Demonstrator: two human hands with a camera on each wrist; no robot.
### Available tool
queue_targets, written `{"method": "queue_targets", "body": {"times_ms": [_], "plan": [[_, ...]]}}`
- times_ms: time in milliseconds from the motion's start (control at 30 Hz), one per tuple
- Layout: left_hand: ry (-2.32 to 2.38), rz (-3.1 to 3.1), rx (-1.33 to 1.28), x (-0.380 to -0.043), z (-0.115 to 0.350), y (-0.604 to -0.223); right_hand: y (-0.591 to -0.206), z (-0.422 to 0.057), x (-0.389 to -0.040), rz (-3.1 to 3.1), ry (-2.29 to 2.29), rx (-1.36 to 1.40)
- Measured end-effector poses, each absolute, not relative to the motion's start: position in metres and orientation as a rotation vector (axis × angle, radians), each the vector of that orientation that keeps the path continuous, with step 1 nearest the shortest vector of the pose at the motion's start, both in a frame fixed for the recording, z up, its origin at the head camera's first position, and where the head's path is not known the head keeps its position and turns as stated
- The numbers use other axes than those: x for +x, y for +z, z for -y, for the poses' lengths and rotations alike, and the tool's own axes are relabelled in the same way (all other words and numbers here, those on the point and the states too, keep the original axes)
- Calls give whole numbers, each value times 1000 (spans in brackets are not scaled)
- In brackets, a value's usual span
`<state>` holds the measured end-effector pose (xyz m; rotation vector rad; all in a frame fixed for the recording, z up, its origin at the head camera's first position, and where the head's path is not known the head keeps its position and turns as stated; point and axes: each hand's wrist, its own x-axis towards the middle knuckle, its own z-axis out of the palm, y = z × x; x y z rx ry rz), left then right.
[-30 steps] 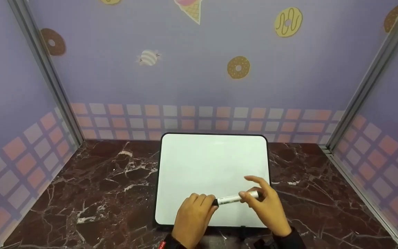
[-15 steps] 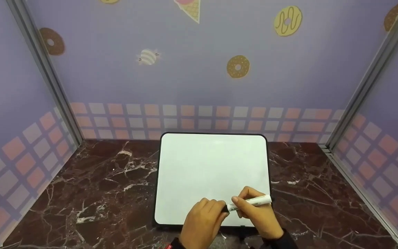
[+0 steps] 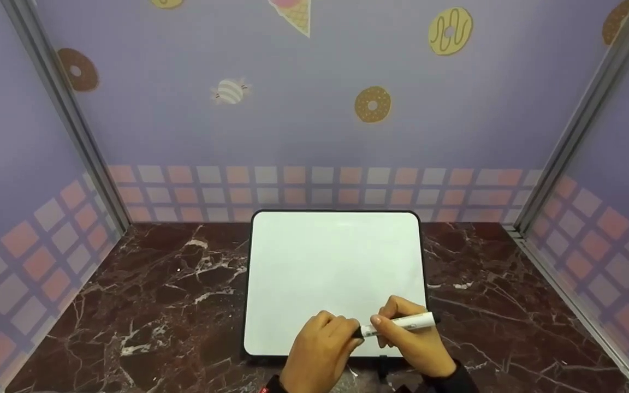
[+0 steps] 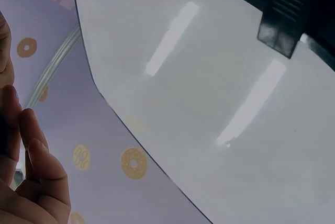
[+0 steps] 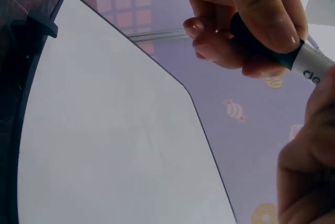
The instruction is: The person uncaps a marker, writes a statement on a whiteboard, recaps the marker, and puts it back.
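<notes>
A white marker with black ends is held between both hands in front of the whiteboard. My left hand pinches its black cap, which meets the white barrel in the right wrist view. With thumb and fingers my right hand grips the barrel, whose rear end lies over the hand and points right. The whiteboard has a thin black frame and leans back; no marks show on its surface. In the left wrist view, fingers appear at the left edge, and the marker is mostly hidden.
A black clip-like support holds the whiteboard's lower edge. The dark red marbled tabletop lies around it. Purple walls with sweets and checks printed on them stand behind and at both sides.
My right hand has shifted its fingers from the marker's far end to a pen-like grip on the barrel. The left hand moved slightly right, still pinching the cap.
</notes>
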<state>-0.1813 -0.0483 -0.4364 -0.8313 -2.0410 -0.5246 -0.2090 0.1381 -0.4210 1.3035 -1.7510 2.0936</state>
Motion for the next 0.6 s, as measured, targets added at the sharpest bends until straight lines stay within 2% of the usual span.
{"method": "queue_targets", "body": {"times_ms": [600], "plan": [[-526,1943,-977,-155,51,-397,-375,-138,-176,1455,1906,1605]]}}
